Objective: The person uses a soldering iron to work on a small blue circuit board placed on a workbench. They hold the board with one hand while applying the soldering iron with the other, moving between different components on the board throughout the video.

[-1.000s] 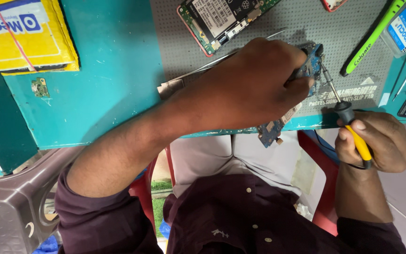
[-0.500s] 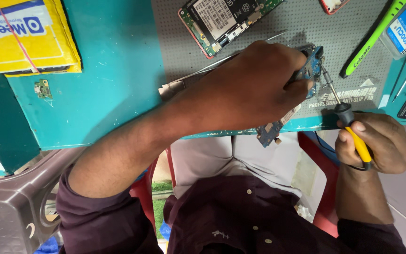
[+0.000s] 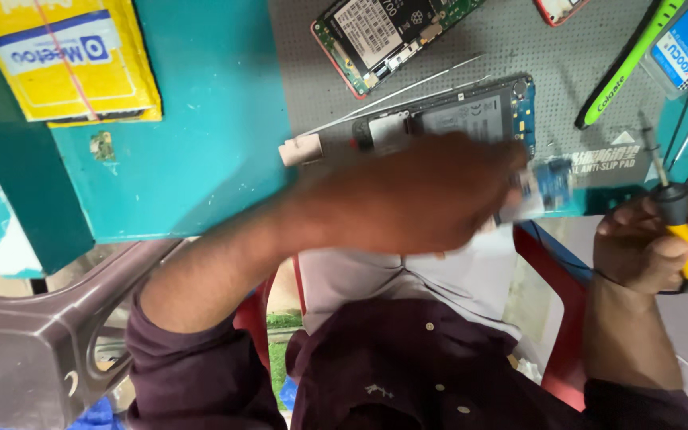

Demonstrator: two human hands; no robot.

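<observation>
1. Box [image 3: 73, 56], yellow and flat, with a rubber band around it, lies at the far left on the teal table [image 3: 201, 151].
2. Grey plastic chair [image 3: 25, 334] shows below the table edge at lower left.
3. Left hand [image 3: 416, 195] reaches across from the left, over the near edge of the grey mat [image 3: 535, 56]. It is blurred. The fingers seem to pinch a small blue circuit board [image 3: 551, 183] at the fingertips, but the exact grip cannot be told.
4. Opened phone [image 3: 455, 115] lies back-up on the mat, just above the left hand and partly covered by it. The blue board sits just beside its right end, at the table edge.
5. Thin metal tweezers [image 3: 408, 87] lie slanted on the mat, between that phone and a second opened phone [image 3: 392, 32] at the top.
6. Green toothbrush [image 3: 627, 68] lies slanted at upper right, near the mat's right edge.
7. Right hand [image 3: 650, 247] is at the far right, off the table edge. Its fingers are curled tight around the yellow handle of a screwdriver [image 3: 682, 231]. The shaft points up towards the mat, with the tip clear of the phone.
8. Red chair [image 3: 551, 271] shows under the person, between the two arms.
</observation>
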